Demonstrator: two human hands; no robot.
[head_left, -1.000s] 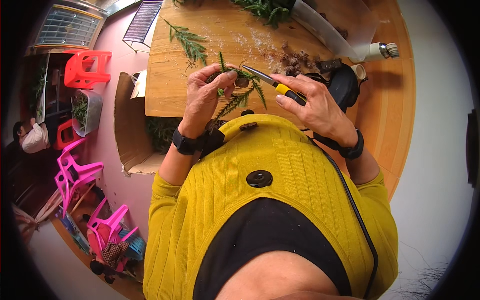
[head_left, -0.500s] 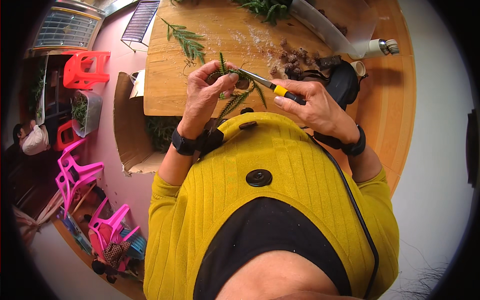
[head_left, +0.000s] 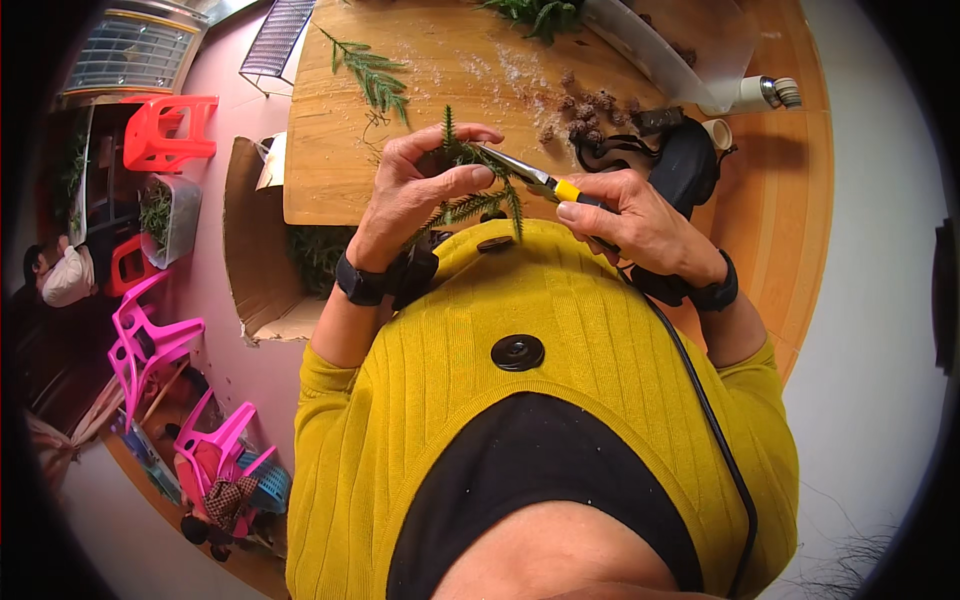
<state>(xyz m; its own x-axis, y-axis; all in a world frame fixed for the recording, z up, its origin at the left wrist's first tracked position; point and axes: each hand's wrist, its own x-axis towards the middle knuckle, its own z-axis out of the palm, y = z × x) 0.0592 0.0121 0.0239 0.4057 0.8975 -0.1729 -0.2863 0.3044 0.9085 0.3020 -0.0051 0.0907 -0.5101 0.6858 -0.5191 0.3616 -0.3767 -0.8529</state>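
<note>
Just above the near edge of the wooden table (head_left: 440,60), my left hand (head_left: 395,195) holds a green artificial evergreen sprig (head_left: 470,206), its needled fronds pointing up and down. The index finger and thumb reach along either side of it; the other fingers are partly hidden behind the greenery. My right hand (head_left: 645,220) is closed round the yellow and black handles of long-nose pliers (head_left: 518,168). Their metal jaws point left into the sprig, close to my left fingertips. What the tips touch is hidden among the needles.
Pinecones (head_left: 588,118) and white flakes lie on the table, with a loose sprig (head_left: 370,75) at the far left. A clear plastic bin (head_left: 650,45) is at the far right. Left stand a cardboard box (head_left: 252,240), a red stool (head_left: 168,135) and pink chairs (head_left: 150,340); other people are beyond.
The pliers have shifted slightly right and down with my right hand. My left index finger and thumb have spread wider around the sprig, with the index stretched out toward the pliers' tips.
</note>
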